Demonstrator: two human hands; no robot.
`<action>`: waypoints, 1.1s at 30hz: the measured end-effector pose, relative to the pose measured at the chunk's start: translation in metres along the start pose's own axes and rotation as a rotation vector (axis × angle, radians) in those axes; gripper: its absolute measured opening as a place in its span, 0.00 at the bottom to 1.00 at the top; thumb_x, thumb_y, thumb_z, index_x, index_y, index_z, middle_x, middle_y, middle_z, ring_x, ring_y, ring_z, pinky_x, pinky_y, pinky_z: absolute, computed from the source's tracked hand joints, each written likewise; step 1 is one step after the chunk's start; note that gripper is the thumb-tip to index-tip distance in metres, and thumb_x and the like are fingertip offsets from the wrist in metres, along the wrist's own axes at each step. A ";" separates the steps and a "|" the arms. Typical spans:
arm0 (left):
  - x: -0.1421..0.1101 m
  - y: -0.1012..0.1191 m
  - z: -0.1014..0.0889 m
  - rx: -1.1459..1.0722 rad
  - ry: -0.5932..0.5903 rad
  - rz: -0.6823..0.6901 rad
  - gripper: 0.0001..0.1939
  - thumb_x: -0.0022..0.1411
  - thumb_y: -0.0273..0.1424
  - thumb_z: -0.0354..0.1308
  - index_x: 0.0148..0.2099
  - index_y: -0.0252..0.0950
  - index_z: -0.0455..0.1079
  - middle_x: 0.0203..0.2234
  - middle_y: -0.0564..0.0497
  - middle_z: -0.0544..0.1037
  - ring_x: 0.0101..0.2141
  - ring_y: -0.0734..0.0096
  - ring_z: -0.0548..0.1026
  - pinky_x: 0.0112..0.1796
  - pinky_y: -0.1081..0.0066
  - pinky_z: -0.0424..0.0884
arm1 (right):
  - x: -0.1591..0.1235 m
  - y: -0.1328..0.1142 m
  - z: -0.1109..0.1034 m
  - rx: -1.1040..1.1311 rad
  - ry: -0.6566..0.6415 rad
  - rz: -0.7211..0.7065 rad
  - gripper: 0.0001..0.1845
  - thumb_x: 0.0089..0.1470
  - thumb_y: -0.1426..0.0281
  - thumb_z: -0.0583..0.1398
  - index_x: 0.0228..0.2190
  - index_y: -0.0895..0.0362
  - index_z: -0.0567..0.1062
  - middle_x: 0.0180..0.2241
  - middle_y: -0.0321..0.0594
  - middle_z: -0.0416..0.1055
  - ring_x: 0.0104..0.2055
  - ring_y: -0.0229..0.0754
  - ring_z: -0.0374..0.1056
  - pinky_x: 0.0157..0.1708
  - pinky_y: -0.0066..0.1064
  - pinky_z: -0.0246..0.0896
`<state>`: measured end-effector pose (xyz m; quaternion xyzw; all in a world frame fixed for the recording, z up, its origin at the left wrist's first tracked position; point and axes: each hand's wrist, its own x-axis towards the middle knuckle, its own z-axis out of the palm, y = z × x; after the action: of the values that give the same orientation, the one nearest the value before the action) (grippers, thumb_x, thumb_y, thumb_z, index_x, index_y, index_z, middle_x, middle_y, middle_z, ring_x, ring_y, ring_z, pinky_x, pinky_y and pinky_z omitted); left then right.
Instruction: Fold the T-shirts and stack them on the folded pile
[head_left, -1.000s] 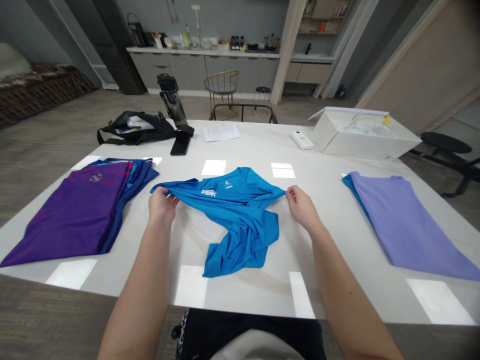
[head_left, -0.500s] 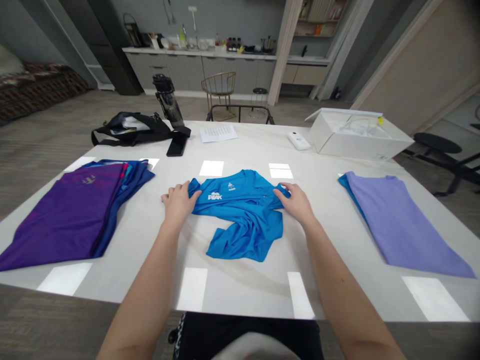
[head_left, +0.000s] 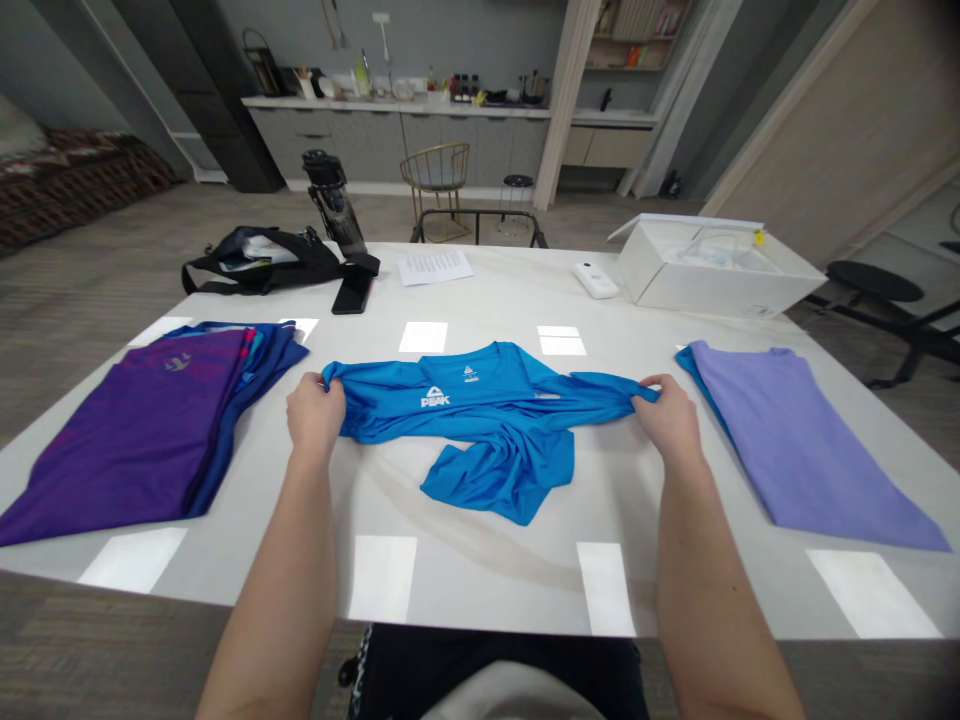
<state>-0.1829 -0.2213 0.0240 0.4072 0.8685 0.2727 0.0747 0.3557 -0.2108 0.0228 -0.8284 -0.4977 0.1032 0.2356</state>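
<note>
Blue PEAK shirt [head_left: 480,385] lies across the middle of the frame, its near part crumpled in folds just below centre and its collar on the far side. Both hands have hold of it: the left hand [head_left: 315,412] pinches fabric at the shirt's left end, and the right hand [head_left: 667,418] grips the narrowed right end, so the upper part stretches between them. To spread it well, I would pull outward gently and evenly, with the chest print level; the right end looks roped, so it probably wants untwisting, and the crumpled folds are best drawn smooth toward the near edge. The thin-looking knit would likely bunch if one side were tugged harder.

Underneath, a glossy white counter [head_left: 495,590] shows bright rectangular reflections. At the left of the frame, a purple jersey [head_left: 142,420] lies folded over navy garments [head_left: 289,345]; at the right, a lavender garment [head_left: 817,450] covers most of a blue one [head_left: 684,358].

Farther up, a phone [head_left: 352,295], a black bag [head_left: 262,260] and a dark bottle [head_left: 334,205] sit left of centre, a printed sheet [head_left: 436,267] near top centre, and a small white device [head_left: 596,280] beside a white box [head_left: 697,275] at upper right. Beyond, a brass-framed chair [head_left: 435,175] and a round stool [head_left: 517,182] stand before grey kitchen cabinets [head_left: 330,140].
</note>
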 end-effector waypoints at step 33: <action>0.036 0.124 0.040 0.459 -0.663 0.361 0.25 0.49 0.53 0.67 0.40 0.37 0.79 0.40 0.36 0.83 0.42 0.45 0.81 0.42 0.60 0.73 | 0.063 -0.132 0.041 -0.300 -0.699 -0.448 0.25 0.36 0.56 0.76 0.37 0.53 0.81 0.36 0.40 0.79 0.36 0.47 0.74 0.30 0.30 0.63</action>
<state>-0.1097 -0.1132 0.0598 0.6237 0.7508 -0.0640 0.2078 0.2671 -0.0916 0.0563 -0.6402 -0.7243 0.2504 -0.0531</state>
